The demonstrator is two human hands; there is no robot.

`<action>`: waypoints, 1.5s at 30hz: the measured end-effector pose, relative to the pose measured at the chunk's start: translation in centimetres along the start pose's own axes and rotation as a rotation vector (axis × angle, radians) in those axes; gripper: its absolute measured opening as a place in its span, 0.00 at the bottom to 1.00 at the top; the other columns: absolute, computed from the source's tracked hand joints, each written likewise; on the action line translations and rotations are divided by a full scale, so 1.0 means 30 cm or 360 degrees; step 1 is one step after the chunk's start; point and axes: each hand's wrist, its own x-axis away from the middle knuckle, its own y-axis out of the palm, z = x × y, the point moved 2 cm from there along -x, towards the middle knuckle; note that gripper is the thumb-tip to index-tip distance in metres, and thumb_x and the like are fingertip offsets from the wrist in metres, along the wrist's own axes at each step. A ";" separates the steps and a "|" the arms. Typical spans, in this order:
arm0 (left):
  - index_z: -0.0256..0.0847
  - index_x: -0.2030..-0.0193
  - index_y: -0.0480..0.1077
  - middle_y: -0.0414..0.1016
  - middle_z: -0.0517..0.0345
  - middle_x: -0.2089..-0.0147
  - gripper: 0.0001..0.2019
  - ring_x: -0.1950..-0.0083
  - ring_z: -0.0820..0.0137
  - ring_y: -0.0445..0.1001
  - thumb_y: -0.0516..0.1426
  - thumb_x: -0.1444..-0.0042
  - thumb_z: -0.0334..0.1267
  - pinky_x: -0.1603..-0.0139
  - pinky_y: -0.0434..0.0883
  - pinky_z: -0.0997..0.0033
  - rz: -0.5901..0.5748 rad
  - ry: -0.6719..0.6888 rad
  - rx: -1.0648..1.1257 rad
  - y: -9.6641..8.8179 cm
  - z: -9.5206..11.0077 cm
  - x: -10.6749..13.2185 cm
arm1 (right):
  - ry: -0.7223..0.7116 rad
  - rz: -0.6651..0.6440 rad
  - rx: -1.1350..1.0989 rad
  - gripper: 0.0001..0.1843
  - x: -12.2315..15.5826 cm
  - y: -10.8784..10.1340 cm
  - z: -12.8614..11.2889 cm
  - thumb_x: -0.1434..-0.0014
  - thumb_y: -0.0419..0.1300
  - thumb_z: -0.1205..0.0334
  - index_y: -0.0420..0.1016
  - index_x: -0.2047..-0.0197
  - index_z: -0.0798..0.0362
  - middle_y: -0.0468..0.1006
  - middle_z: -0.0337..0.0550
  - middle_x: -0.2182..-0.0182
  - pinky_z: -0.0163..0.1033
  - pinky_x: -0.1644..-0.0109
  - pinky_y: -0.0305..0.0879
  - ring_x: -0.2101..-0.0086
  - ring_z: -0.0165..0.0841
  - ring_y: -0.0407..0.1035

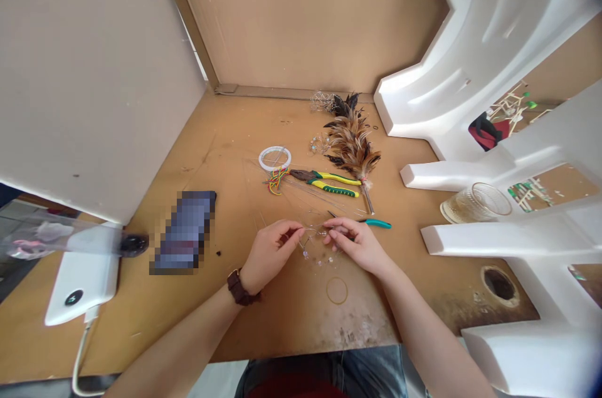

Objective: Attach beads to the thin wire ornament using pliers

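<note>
Towards the far side of the cardboard surface (pixel 235 323), a bunch of brown-and-black feathers (pixel 352 146) lies just beside a white wire coil (pixel 274 158) and yellow-green pliers (pixel 324 183). To the left sit a pixelated phone (pixel 184 232) and a white power bank (pixel 81 279) with its cable (pixel 78 360). To the right, a glass tumbler (pixel 476 202) lies tilted near white foam packing (pixel 489 53).

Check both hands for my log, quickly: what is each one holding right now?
Left hand: closed, pinching a beaded wire loop.
Right hand: closed, pinching the same loop.
</note>
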 end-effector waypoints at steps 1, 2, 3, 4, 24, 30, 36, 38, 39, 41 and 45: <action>0.39 0.67 0.71 0.73 0.58 0.69 0.10 0.69 0.74 0.69 0.51 0.42 0.39 0.69 0.65 0.77 -0.0007 0.0029 -0.0042 -0.001 0.003 0.001 | -0.0018 -0.0001 0.0004 0.14 0.000 0.000 0.000 0.43 0.55 0.55 0.71 0.57 0.54 0.77 0.43 0.72 0.36 0.68 0.67 0.75 0.28 0.69; 0.39 0.66 0.71 0.72 0.58 0.69 0.10 0.69 0.73 0.69 0.51 0.42 0.39 0.69 0.64 0.76 -0.0014 0.0052 -0.0081 -0.002 0.005 0.001 | -0.0031 -0.0001 0.0013 0.14 0.001 0.000 0.001 0.43 0.54 0.56 0.71 0.57 0.54 0.77 0.43 0.71 0.36 0.68 0.67 0.75 0.28 0.69; 0.39 0.66 0.71 0.72 0.58 0.69 0.10 0.69 0.73 0.68 0.51 0.42 0.39 0.69 0.64 0.76 -0.0023 0.0073 -0.0114 -0.002 0.007 0.002 | -0.0038 -0.0001 0.0021 0.14 0.001 0.000 0.002 0.42 0.54 0.56 0.72 0.57 0.54 0.77 0.43 0.71 0.35 0.68 0.67 0.74 0.28 0.69; 0.39 0.66 0.71 0.72 0.58 0.69 0.10 0.69 0.73 0.68 0.51 0.42 0.39 0.69 0.64 0.76 -0.0026 0.0092 -0.0141 -0.003 0.009 0.002 | -0.0040 -0.0001 0.0025 0.14 0.002 0.000 0.003 0.42 0.54 0.56 0.72 0.58 0.54 0.77 0.43 0.70 0.35 0.68 0.67 0.74 0.28 0.69; 0.38 0.64 0.73 0.68 0.53 0.61 0.09 0.63 0.72 0.68 0.52 0.42 0.37 0.65 0.66 0.75 -0.0273 0.0040 0.0562 0.004 0.006 -0.007 | 0.0173 -0.0072 -0.0425 0.15 -0.007 0.019 0.004 0.43 0.55 0.52 0.72 0.60 0.54 0.78 0.44 0.69 0.34 0.71 0.67 0.76 0.28 0.72; 0.38 0.56 0.69 0.72 0.54 0.62 0.10 0.65 0.72 0.71 0.53 0.44 0.38 0.65 0.70 0.72 -0.0629 -0.0226 0.0974 0.029 -0.009 -0.004 | 0.0134 -0.0015 -0.0414 0.14 -0.003 0.017 -0.013 0.43 0.55 0.52 0.72 0.62 0.53 0.79 0.43 0.70 0.34 0.71 0.66 0.76 0.28 0.72; 0.36 0.59 0.70 0.71 0.56 0.67 0.11 0.69 0.73 0.71 0.53 0.44 0.41 0.71 0.71 0.73 -0.0675 -0.0297 0.1080 0.047 -0.018 -0.001 | 0.0051 0.0018 -0.0323 0.13 -0.004 0.020 -0.014 0.44 0.56 0.52 0.74 0.64 0.52 0.76 0.40 0.69 0.32 0.71 0.66 0.75 0.27 0.71; 0.36 0.59 0.70 0.70 0.56 0.67 0.12 0.70 0.73 0.71 0.53 0.43 0.41 0.72 0.70 0.74 -0.0655 -0.0284 0.1067 0.050 -0.022 0.000 | 0.0031 0.0024 -0.0309 0.13 -0.003 0.022 -0.014 0.44 0.56 0.52 0.74 0.64 0.52 0.76 0.39 0.70 0.33 0.71 0.66 0.75 0.27 0.71; 0.37 0.59 0.70 0.70 0.56 0.67 0.12 0.70 0.74 0.71 0.52 0.43 0.42 0.72 0.70 0.74 -0.0647 -0.0284 0.1060 0.052 -0.024 0.000 | 0.0025 0.0027 -0.0303 0.13 -0.002 0.022 -0.014 0.44 0.56 0.52 0.74 0.64 0.52 0.76 0.39 0.70 0.33 0.71 0.66 0.75 0.27 0.70; 0.37 0.59 0.71 0.70 0.57 0.67 0.12 0.71 0.75 0.70 0.52 0.43 0.42 0.72 0.70 0.74 -0.0628 -0.0295 0.1047 0.054 -0.026 0.001 | 0.0029 0.0044 -0.0289 0.13 0.001 0.022 -0.014 0.45 0.57 0.52 0.75 0.65 0.52 0.76 0.40 0.70 0.33 0.71 0.65 0.75 0.27 0.70; 0.37 0.61 0.71 0.69 0.58 0.69 0.11 0.73 0.75 0.68 0.53 0.44 0.41 0.73 0.69 0.76 -0.0552 -0.0317 0.0983 0.050 -0.027 -0.002 | 0.0081 0.0072 -0.0272 0.14 0.003 0.018 -0.017 0.45 0.57 0.51 0.75 0.66 0.53 0.77 0.42 0.69 0.33 0.71 0.66 0.75 0.28 0.71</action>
